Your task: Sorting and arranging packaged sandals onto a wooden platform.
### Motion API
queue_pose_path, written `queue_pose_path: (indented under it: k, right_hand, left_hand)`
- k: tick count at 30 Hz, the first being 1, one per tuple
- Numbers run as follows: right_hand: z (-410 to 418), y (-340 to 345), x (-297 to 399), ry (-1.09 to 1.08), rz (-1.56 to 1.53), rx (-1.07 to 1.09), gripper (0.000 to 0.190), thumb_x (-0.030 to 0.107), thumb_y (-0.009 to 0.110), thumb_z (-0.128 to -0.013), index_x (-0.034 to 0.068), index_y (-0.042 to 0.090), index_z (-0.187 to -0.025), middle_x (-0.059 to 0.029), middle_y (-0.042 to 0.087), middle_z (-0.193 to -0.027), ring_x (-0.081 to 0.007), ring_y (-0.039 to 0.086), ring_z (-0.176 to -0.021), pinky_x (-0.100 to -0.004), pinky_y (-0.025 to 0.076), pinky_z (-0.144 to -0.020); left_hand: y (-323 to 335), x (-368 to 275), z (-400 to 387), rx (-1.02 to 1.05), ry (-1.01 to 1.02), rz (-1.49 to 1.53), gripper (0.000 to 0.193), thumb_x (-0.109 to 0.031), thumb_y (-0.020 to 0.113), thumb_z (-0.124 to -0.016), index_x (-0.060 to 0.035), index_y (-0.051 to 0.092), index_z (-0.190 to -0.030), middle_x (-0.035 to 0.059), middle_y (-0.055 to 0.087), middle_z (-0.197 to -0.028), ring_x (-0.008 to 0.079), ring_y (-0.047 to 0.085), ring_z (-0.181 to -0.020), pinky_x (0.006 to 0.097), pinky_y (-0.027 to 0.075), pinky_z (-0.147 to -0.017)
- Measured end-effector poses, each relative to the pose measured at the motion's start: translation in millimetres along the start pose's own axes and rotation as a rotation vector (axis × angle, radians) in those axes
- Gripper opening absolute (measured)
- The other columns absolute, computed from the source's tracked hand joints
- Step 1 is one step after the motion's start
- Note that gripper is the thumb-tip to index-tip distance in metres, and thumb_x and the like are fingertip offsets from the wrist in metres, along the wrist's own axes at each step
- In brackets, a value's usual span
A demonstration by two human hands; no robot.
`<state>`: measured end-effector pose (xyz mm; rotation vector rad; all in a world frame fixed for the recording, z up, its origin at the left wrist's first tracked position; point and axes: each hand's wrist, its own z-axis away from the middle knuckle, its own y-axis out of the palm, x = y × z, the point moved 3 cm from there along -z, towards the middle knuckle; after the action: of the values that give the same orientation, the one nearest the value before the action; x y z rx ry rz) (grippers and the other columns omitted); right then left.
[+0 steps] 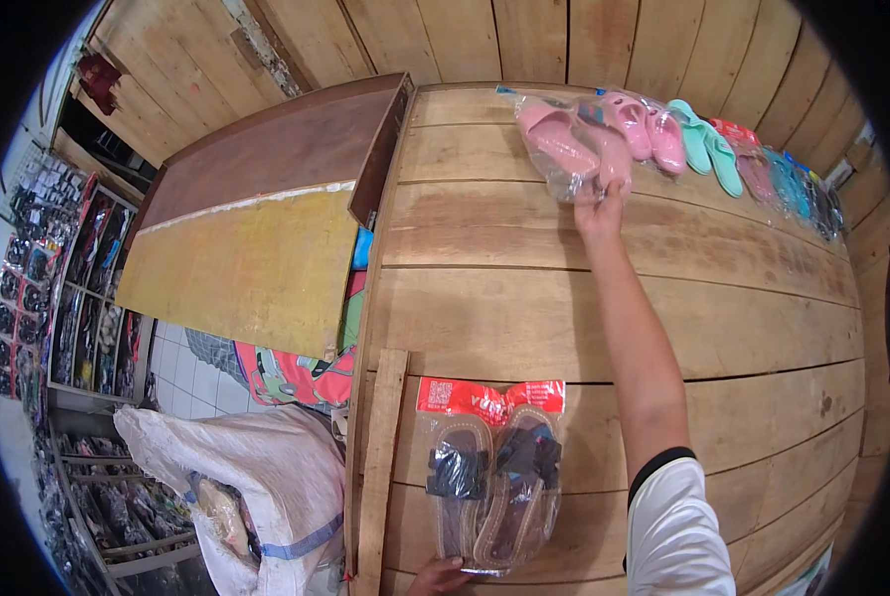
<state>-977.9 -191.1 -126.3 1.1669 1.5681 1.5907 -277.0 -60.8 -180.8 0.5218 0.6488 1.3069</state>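
Note:
My right hand (pixel 600 212) is stretched far out over the plank surface and grips the near end of a clear plastic bag. Inside that bag is a pair of pink slippers (pixel 560 141). At the bottom of the view, only part of my left hand (pixel 439 579) shows, with its fingers at the lower edge of another clear bag. This one holds a pair of brown sandals (pixel 519 514) with dark straps and light stitching, under a red printed header card (pixel 452 396).
Along the far edge are pink clogs (pixel 642 130), mint-green slippers (pixel 702 141) and several more bagged pairs (pixel 788 182). A loose wooden batten (pixel 384 462) borders the planks (pixel 489 313). Leftward are a yellow-brown board (pixel 243 261), a white woven sack (pixel 266 462) and stocked racks (pixel 91 290).

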Motion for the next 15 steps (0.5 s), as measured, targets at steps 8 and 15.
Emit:
queue_pose_path:
  k: [8, 15]
  right_hand:
    - [-66, -21, 18, -0.039, 0.356, -0.332, 0.035, 0.029, 0.033, -0.103, 0.004, 0.044, -0.125, -0.014, 0.057, -0.118, -0.0288, 0.06, -0.104, -0.0448, 0.052, -0.09]
    - [-40, -35, 29, 0.269, 0.617, -0.331, 0.033, 0.031, 0.035, -0.102, 0.006, 0.044, -0.121, -0.0138, 0.061, -0.112, -0.0313, 0.062, -0.103, -0.0492, 0.051, -0.092]
  left_hand:
    - [-22, 18, 4, -0.107, -0.006, 0.045, 0.066, -0.018, 0.075, -0.072, 0.0027, 0.047, -0.128, 0.0137, 0.057, -0.121, 0.0306, 0.056, -0.109, 0.0469, 0.045, -0.097]
    - [-41, 28, 3, -0.064, -0.05, 0.068, 0.072, -0.019, 0.077, -0.071, 0.0009, 0.044, -0.131, 0.0127, 0.055, -0.123, 0.0301, 0.055, -0.112, 0.0473, 0.042, -0.101]
